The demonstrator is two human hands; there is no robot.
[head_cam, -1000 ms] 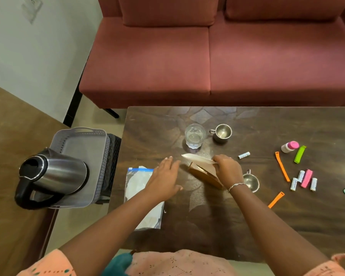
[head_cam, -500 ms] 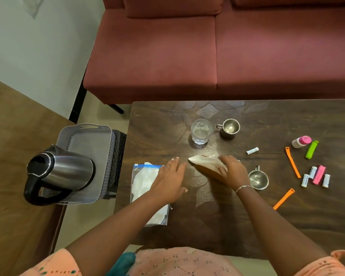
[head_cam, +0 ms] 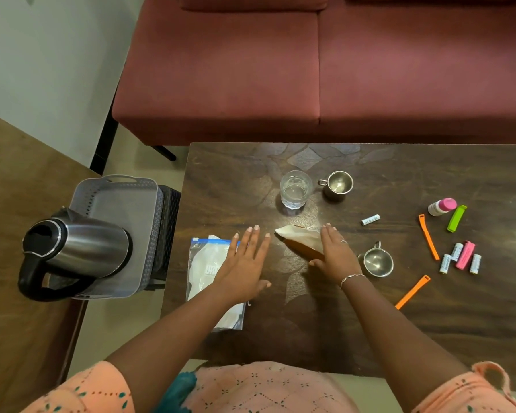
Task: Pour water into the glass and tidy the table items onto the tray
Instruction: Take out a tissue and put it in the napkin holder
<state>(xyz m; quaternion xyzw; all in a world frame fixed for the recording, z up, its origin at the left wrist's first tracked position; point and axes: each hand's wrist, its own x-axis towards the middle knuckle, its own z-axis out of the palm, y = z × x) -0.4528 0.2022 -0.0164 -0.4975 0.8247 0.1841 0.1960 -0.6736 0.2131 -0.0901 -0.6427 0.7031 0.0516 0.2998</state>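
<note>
One paper bag (head_cam: pixel 299 237) now flattened, right hand (head_cam: pixel 335 256) pressing it

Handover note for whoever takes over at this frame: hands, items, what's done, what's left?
Left hand open, flat at the zip bag's edge.
Right hand open, pressing the paper bag flat on the table.
Glass holds water; kettle sits on the grey tray, beside the table.
Pouring looks done.
Left: both bags, steel cups, batteries, clips, bottle onto the tray.

Maroon sofa (head_cam: pixel 310 70), dark wood table (head_cam: pixel 429 338), pale wall (head_cam: pixel 42 55), beige floor (head_cam: pixel 113 323)
</note>
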